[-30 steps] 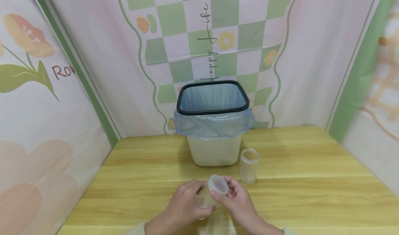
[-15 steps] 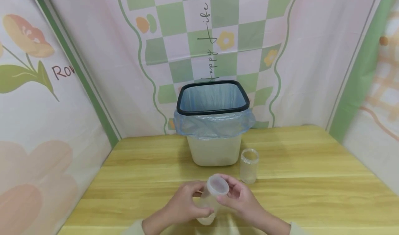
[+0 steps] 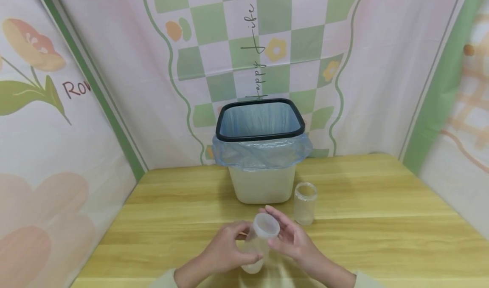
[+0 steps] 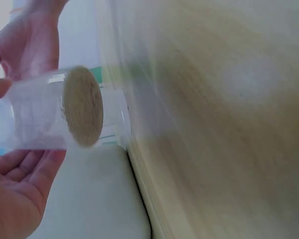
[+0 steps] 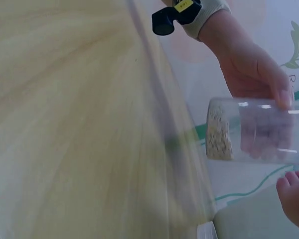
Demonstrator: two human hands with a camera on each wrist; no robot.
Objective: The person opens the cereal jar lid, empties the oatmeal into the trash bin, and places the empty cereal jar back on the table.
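Note:
In the head view, my left hand (image 3: pixel 224 249) holds a clear jar (image 3: pixel 256 246) around its body, thumb on the near side. The jar leans slightly, capped by a translucent whitish lid (image 3: pixel 266 225). A beige, grainy layer (image 5: pixel 219 133) covers its bottom, and the right wrist view shows it lifted off the table. Beside the lid is my right hand (image 3: pixel 295 242), its thumb at the near edge and its fingers stretched out loosely behind. Most of the right hand falls outside the right wrist view.
A second clear jar (image 3: pixel 305 207), lidless, stands at the right of a pale bin (image 3: pixel 263 186). The bin has a black rim (image 3: pixel 261 138) and a bluish liner bag (image 3: pixel 263 154) folded over it. Behind the wooden table (image 3: pixel 363 237) hangs a printed curtain (image 3: pixel 382 88).
My right hand has loosened from the lid, its fingers straightening and spreading outward. The jar has tipped more upright in my left hand, so its base now shows below the fingers.

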